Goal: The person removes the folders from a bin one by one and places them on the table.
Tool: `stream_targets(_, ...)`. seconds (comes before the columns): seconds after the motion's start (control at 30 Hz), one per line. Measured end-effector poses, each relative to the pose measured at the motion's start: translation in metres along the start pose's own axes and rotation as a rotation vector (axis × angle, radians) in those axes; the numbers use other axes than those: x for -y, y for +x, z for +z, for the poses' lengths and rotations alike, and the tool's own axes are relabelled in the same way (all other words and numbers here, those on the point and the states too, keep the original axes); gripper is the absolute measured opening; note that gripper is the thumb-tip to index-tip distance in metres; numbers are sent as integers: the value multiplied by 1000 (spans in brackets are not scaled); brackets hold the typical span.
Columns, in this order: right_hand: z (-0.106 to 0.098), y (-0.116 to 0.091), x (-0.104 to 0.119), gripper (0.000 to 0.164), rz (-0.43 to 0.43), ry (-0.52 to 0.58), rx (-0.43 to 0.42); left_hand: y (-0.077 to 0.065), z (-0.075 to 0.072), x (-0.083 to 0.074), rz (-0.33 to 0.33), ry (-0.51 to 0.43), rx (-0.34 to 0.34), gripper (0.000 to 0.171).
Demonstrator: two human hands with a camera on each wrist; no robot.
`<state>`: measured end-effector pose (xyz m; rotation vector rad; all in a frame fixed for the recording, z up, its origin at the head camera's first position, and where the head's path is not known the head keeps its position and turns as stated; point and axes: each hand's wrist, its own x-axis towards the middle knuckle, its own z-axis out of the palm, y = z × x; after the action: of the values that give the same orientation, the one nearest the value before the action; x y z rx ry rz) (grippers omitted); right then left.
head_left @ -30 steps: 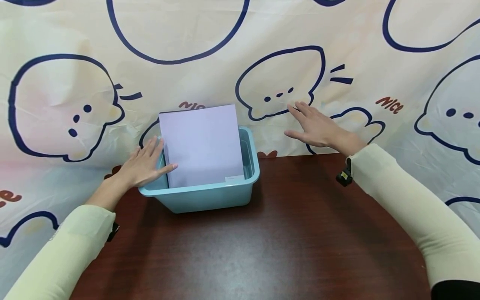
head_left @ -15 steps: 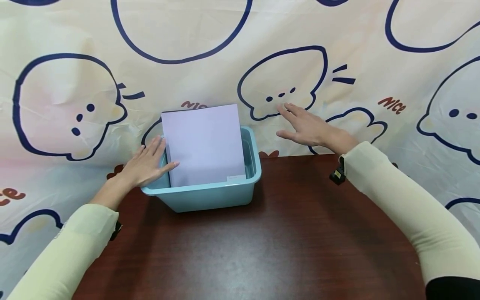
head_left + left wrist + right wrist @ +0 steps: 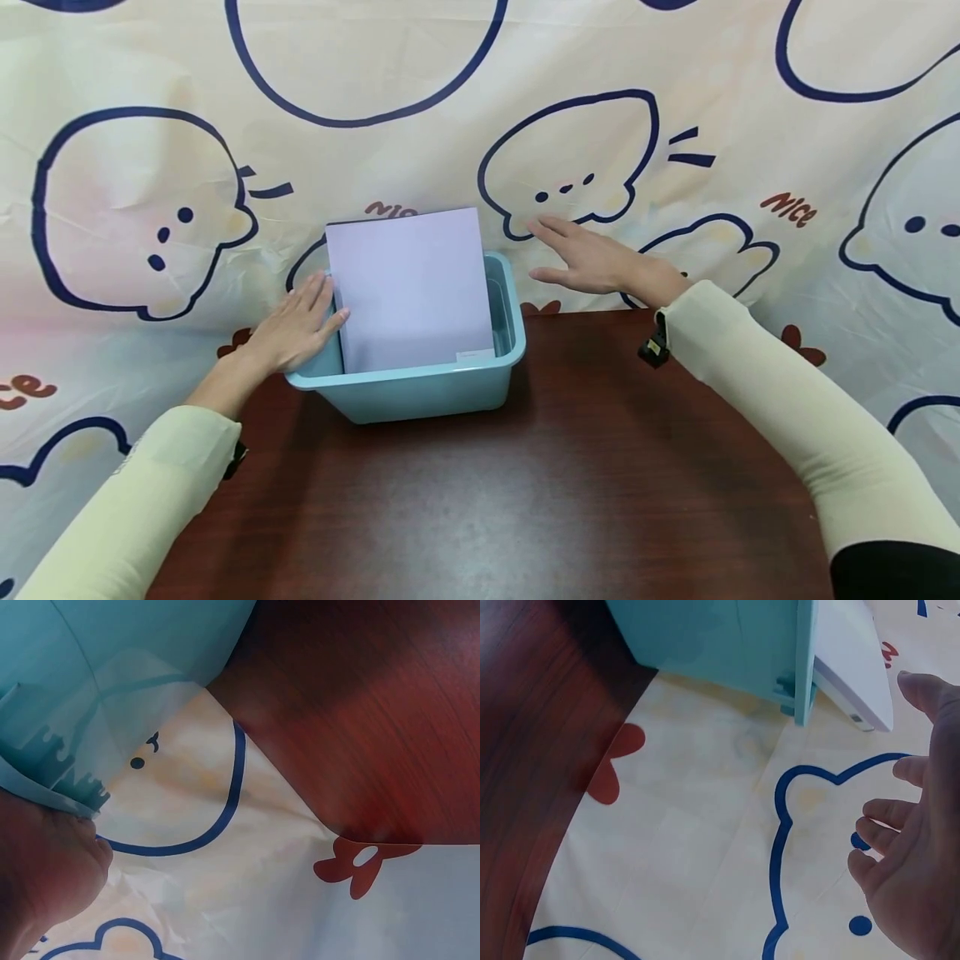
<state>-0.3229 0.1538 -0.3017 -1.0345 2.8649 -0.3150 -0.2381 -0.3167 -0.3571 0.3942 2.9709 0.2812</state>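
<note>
At the left, the left hand (image 3: 294,327) lies along the near-left rim of a blue plastic basin (image 3: 420,377), its fingers straight and spread rather than clenched; it presumably steadies that side. Whether the thumb also hooks the rim, I can't tell: the wrist view cuts most of the hand off.

The basin sits on the dark worktop (image 3: 480,500). In it stands a flat, pale box (image 3: 411,287), tilted back and rising well above the rim, probably because it is too tall to lie inside. A small label (image 3: 475,356) shows at its lower right corner.

To the right, the right hand (image 3: 585,257) hangs in front of the patterned cloth (image 3: 405,158), fingers extended, holding nothing, apart from the basin.

Compared with a second ago, the right hand has come left, nearer the basin, and the left thumb reaches less across the box; basin and box look unmoved.
</note>
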Motion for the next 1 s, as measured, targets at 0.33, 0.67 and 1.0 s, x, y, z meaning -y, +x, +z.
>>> stream_targets(0.33,9,14,18,89,-40,128,21,0,0,2,12,-16,0,78)
stream_targets(0.67,16,31,30,88,-90,227,18,0,3,3,12,-20,-4,77)
stream_targets(1.0,26,45,38,88,-84,409,-2,0,4,4,12,-30,-9,76)
